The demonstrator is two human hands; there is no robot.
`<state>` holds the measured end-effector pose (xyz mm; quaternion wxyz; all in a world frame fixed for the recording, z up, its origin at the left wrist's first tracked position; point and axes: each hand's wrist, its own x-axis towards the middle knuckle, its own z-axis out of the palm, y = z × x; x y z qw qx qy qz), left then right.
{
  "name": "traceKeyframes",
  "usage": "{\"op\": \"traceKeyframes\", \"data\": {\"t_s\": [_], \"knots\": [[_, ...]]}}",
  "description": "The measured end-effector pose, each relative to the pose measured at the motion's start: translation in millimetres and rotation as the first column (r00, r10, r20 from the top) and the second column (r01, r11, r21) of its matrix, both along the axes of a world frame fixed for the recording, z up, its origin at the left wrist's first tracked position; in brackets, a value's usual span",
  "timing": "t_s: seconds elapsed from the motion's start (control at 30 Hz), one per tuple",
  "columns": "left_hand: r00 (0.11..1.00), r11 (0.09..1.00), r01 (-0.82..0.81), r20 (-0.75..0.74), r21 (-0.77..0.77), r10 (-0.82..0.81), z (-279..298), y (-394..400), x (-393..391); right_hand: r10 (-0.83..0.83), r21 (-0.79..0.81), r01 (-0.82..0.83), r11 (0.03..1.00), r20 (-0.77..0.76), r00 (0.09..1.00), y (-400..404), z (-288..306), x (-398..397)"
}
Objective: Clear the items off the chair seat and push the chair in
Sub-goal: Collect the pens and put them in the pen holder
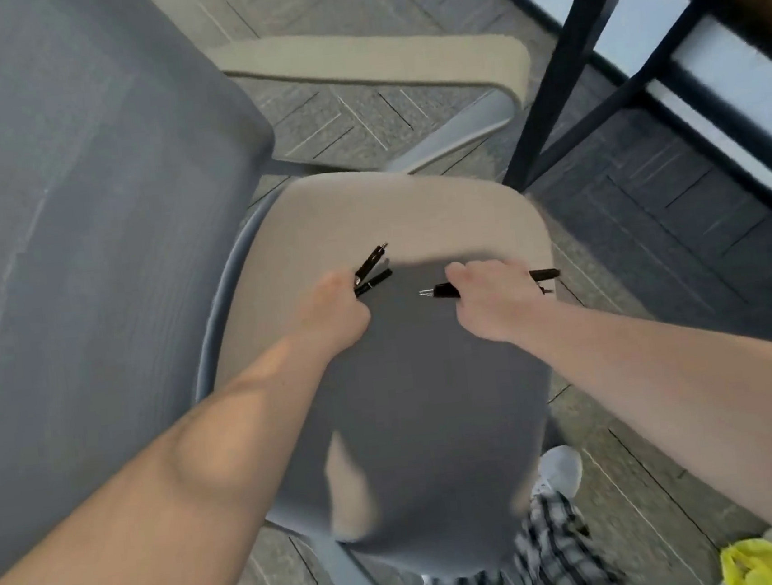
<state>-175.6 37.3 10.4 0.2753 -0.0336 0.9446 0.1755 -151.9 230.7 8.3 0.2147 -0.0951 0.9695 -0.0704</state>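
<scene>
Clenched around two slim black pens [371,270], the left hand [336,313] hovers over the grey padded chair seat [398,385], their tips fanning out up and to the right. Just beside it, the right hand [488,301] is closed on one black ballpoint pen [443,290] lying crosswise, silver tip pointing left. Three pens in all. No lettering on them is readable.

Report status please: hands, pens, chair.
Left hand shut on two pens. Right hand shut on one pen. Chair seat otherwise bare, not pushed in.
</scene>
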Motion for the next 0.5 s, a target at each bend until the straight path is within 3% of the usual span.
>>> {"op": "traceKeyframes", "data": {"t_s": [0.1,0.2,0.27,0.33,0.5], "knots": [[0.984,0.985,0.164,-0.065,-0.043,-0.167,34,33,-3,-0.044,-0.074,0.041,0.996,-0.041,0.998,31,35,6],[0.951,0.953,0.289,-0.092,-0.087,-0.297,72,71,-9,-0.077,-0.069,0.061,0.996,-0.254,0.964,65,72,8],[0.931,0.937,0.339,-0.111,-0.088,-0.347,99,99,-15,-0.142,-0.084,0.125,0.989,-0.244,0.959,92,103,6],[0.906,0.915,0.396,-0.130,-0.072,-0.403,127,130,-20,-0.216,-0.111,0.201,0.973,-0.140,0.966,122,131,6],[0.789,0.820,0.569,-0.242,-0.057,-0.564,192,210,-26,-0.339,-0.198,0.300,0.933,-0.207,0.918,191,195,15]]}}
